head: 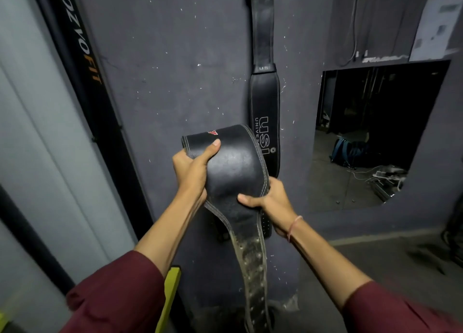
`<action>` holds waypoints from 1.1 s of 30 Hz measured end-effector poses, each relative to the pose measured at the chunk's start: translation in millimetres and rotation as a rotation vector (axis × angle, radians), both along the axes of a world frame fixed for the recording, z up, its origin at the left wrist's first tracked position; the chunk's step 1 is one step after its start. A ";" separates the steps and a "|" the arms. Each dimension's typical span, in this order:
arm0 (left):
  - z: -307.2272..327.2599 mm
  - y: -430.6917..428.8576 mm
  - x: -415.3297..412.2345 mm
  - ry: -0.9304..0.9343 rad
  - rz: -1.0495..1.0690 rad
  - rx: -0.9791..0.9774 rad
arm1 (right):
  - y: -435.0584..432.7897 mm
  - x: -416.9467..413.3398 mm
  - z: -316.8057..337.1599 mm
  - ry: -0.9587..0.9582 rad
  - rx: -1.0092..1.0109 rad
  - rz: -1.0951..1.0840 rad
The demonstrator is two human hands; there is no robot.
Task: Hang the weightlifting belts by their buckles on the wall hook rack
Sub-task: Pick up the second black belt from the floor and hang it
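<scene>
In the middle of the frame, both hands hold a black leather belt (233, 167) in front of a dark grey wall (162, 57). The left hand (191, 173) grips the left edge of the belt's wide padded part, thumb laid across its face and the fingers curled behind. The right hand (271, 202) grips the right edge lower down, where the belt narrows, thumb on the front and fingers wrapped round the back. The wide part curls over at the top; the narrow strap with its rows of holes hangs down toward the bottom centre of the frame. Its buckle is not visible.

A second black belt (264, 99) with white lettering hangs flat against the wall at upper centre, its top cut off by the frame edge and its lower end hidden behind the held belt. To the right, a mirror (370, 137) reflects a dim room. Both forearms emerge from maroon sleeves (117, 297).
</scene>
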State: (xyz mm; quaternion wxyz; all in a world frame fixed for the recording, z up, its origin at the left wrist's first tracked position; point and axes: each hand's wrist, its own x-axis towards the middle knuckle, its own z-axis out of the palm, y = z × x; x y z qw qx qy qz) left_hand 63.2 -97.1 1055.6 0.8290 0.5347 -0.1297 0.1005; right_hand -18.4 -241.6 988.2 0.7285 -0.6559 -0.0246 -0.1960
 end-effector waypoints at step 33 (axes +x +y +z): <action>-4.9 -12.3 5.0 0.073 -0.301 0.081 | -25.4 4.1 15.7 0.008 0.057 -0.024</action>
